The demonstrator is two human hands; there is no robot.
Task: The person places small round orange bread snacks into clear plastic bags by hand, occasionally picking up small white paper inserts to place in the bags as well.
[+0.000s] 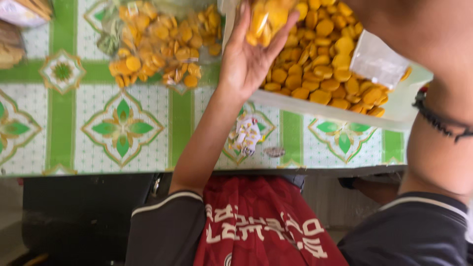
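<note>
Fingers (241, 19) of left hand (246, 59) gripping clear bag of yellow snacks (266, 17), right fingers unseen.

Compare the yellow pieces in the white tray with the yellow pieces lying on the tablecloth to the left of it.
The pieces in the white tray lie loose in one deep heap, held in by the tray; the pieces on the tablecloth sit in clear plastic bags, flatter and more spread. The left hand holds a bagful above the tray heap, while nothing touches the tablecloth pile. Both are small, round, yellow-orange pieces of the same look.
</note>
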